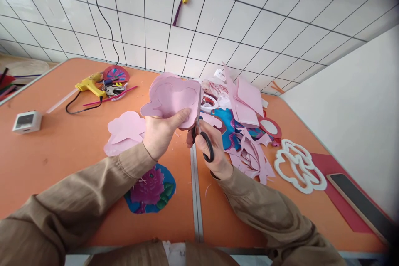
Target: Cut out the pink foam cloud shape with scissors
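My left hand (163, 131) grips a pink sheet (174, 91) by its lower edge, thumb on top. The sheet is partly cut to a wavy outline, and a curved line shows on its face. In my right hand (215, 145) is a pair of scissors (208, 146) with black handles; its blades meet the sheet's right edge. Several pink cut-out shapes (126, 129) lie on the table left of my left hand. Below my hands rests a round piece of blue floral fabric (152, 189). Pink offcuts (252, 156) are heaped to the right of the scissors.
A yellow glue gun (92, 85) with its cable lies at the back left, near keys (114, 90). At far left stands a small white box (27, 121). White cloud-shaped frames (301, 166) and a phone (358, 203) lie right. Folded pink sheets (245, 99) lean near the wall.
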{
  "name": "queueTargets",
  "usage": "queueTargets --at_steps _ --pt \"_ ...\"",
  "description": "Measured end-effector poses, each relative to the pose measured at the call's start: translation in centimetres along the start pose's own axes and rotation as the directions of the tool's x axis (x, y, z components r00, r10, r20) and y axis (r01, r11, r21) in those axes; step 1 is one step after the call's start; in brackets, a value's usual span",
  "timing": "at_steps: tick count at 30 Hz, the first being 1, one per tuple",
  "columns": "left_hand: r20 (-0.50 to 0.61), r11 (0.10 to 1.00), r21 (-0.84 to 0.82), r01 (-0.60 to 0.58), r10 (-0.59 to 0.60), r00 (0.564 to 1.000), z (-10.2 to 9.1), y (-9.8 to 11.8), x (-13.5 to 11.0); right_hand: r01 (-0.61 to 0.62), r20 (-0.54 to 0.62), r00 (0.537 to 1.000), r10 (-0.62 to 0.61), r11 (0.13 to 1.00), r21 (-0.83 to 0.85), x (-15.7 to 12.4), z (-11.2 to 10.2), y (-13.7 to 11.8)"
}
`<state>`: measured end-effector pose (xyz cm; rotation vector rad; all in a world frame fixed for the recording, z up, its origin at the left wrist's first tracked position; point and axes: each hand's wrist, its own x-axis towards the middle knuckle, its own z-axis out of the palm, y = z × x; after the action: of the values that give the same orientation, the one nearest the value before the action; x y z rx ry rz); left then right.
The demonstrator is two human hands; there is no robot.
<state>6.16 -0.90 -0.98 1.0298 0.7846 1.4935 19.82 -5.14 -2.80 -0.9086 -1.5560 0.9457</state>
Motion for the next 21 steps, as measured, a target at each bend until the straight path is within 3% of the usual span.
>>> queueTargets --at_steps 11,21 --pt "0.03 0.997 0.065 -0.049 0.048 0.998 -0.39 -0.24 0.43 -0.016 -0.051 0.999 0.013 0.998 -0.053 0.13 -0.03 0.03" --pt "0.028 0.997 0.078 -0.01 0.008 1.0 -0.31 0.2 0.53 -0.064 -0.056 0.997 0.059 0.995 -0.08 0.06 -0.16 0.3"
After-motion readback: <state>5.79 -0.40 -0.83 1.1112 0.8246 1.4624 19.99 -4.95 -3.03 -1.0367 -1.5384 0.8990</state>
